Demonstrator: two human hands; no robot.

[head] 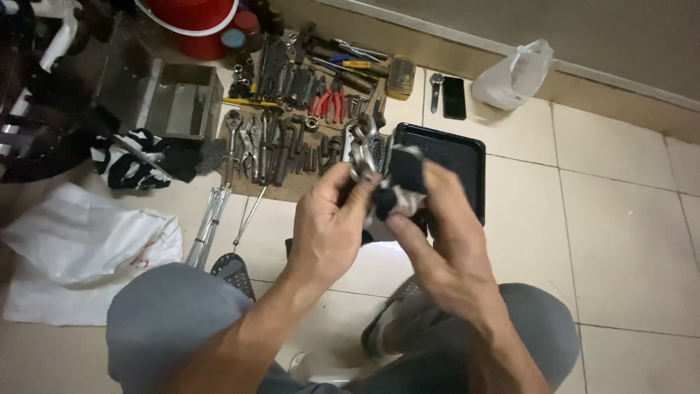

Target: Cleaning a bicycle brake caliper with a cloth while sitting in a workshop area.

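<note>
My left hand (pixel 329 222) grips a shiny metal part with chain-like links (pixel 364 149), held up at chest height over the tiled floor. My right hand (pixel 437 233) holds a dark, dirty rag (pixel 402 179) pressed against that metal part. Both hands meet in the middle of the view, just in front of a black plastic tray (pixel 467 157). My knees in grey trousers frame the bottom of the view.
Many wrenches, pliers and sockets (pixel 292 109) lie on cardboard behind my hands. A metal box (pixel 182 98), a red bucket (pixel 191 18), a striped cloth (pixel 131 160), white plastic bags (pixel 80 241) (pixel 514 73), a black phone (pixel 454 97) and thin metal rods (pixel 208 219) surround them.
</note>
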